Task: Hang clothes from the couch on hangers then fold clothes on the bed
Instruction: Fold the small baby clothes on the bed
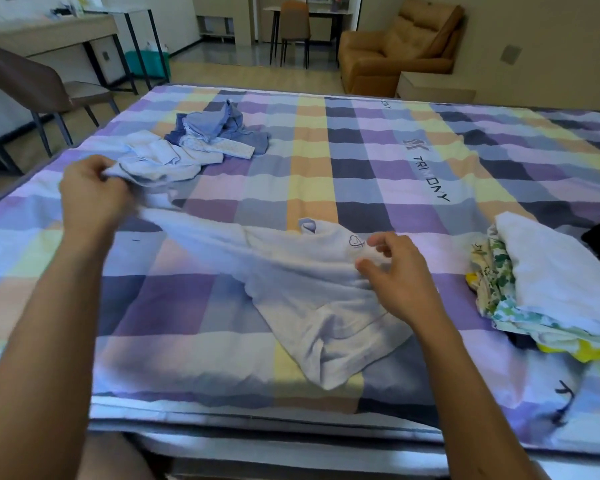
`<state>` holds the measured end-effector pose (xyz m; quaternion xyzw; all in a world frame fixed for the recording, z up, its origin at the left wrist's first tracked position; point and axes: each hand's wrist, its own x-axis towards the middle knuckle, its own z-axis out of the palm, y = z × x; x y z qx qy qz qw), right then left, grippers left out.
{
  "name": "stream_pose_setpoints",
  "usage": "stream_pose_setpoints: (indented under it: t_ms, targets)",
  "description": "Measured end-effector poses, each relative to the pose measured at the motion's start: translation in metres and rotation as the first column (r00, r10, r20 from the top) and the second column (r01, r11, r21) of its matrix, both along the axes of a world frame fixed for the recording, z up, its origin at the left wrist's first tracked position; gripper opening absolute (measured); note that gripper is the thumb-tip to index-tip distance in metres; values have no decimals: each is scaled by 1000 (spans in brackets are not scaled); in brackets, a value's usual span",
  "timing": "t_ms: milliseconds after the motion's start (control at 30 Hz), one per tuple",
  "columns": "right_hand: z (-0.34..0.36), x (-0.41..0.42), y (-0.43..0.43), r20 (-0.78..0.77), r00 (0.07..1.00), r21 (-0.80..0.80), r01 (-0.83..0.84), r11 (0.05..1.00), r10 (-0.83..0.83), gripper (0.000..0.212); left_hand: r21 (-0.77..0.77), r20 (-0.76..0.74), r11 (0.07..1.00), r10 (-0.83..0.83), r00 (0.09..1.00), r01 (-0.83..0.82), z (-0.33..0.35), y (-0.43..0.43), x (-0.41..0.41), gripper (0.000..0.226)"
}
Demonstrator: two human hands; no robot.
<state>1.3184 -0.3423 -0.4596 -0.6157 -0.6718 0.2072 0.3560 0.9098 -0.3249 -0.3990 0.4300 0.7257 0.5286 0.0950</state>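
Observation:
A pale white top with a small heart logo lies spread on the checked bed cover. My left hand grips one end of it, lifted and pulled out to the left. My right hand pinches the fabric by the logo, near the collar. Beyond my left hand lies a crumpled white garment, and behind that a heap of blue clothes. At the right edge of the bed sits a pile of folded clothes, white on top, green and yellow prints beneath.
A tan couch stands past the bed's far right corner, next to a low side table. A brown chair and a desk are on the left. A dining chair stands at a table at the back.

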Motion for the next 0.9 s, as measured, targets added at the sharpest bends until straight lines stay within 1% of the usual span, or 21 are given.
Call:
stream_pose_setpoints:
  t_ms: [67, 133, 167, 200, 233, 267, 300, 333, 367, 400, 433, 467, 533, 600, 633, 700, 733, 767, 800, 867, 900]
  targets:
    - [-6, -2, 9, 213, 977, -103, 30, 994, -7, 49, -118, 1, 986, 116, 993, -115, 0, 8, -25, 32]
    - [-8, -3, 13, 335, 942, -257, 67, 964, 24, 63, -220, -170, 944, 210, 963, -245, -1, 6, -17, 39]
    - [-6, -5, 13, 336, 941, -298, 67, 952, 39, 61, -195, -279, 946, 199, 940, -258, -2, 2, -4, 44]
    - [-3, -8, 10, 317, 947, -298, 51, 953, 48, 53, -128, -356, 972, 141, 924, -197, -2, -6, 18, 44]
    - [2, -13, 4, 291, 954, -266, 9, 964, 71, 44, -64, -377, 996, 32, 926, -60, -4, -12, 42, 40]
    - [7, -21, -3, 275, 953, -226, -61, 972, 124, 38, -36, -314, 994, -110, 943, 103, -6, -21, 69, 31]
    - [12, -30, -12, 262, 940, -205, -168, 964, 219, 36, -63, -204, 962, -274, 940, 267, -12, -26, 95, 23]
    - [20, -40, -24, 245, 905, -220, -297, 929, 347, 38, -128, -43, 904, -416, 908, 408, -16, -30, 120, 27]
    - [28, -48, -37, 217, 844, -265, -433, 862, 491, 42, -181, 106, 843, -495, 863, 506, -23, -28, 140, 40]
    - [36, -53, -49, 178, 767, -329, -544, 772, 616, 46, -243, 175, 797, -525, 833, 553, -30, -26, 158, 53]
    - [43, -56, -58, 141, 694, -397, -614, 682, 706, 49, -280, 169, 774, -543, 822, 568, -38, -23, 171, 62]
    - [48, -54, -64, 110, 640, -444, -653, 614, 761, 48, -319, 88, 770, -557, 826, 553, -44, -23, 183, 68]
    - [54, -46, -65, 59, 615, -446, -689, 572, 786, 40, -393, -173, 780, -584, 793, 488, -56, -22, 196, 81]
    - [50, -36, -58, -14, 695, -359, -674, 645, 719, 23, -443, -287, 750, -637, 715, 491, -64, -22, 200, 77]
    - [44, -30, -52, -49, 766, -283, -626, 726, 641, 13, -451, -286, 728, -666, 689, 517, -69, -20, 200, 63]
    - [29, -18, -37, -75, 909, -131, -417, 899, 411, 10, -385, -298, 732, -675, 675, 562, -75, -18, 198, 26]
    - [20, -12, -30, -71, 950, -93, -310, 946, 304, 15, -304, -267, 747, -662, 700, 591, -77, -18, 197, 18]
    - [14, -8, -24, -71, 966, -97, -255, 962, 249, 25, -210, -201, 757, -653, 730, 619, -77, -18, 196, 21]
    - [11, -6, -20, -85, 964, -147, -261, 954, 251, 41, -121, -99, 753, -658, 747, 647, -73, -18, 194, 27]
    - [5, -7, -12, -253, 907, -193, -388, 901, 336, 66, 15, 128, 704, -706, 696, 711, -59, -17, 189, 33]
    - [5, -9, -8, -342, 864, -162, -441, 883, 369, 65, 65, 215, 673, -731, 648, 737, -50, -16, 187, 33]
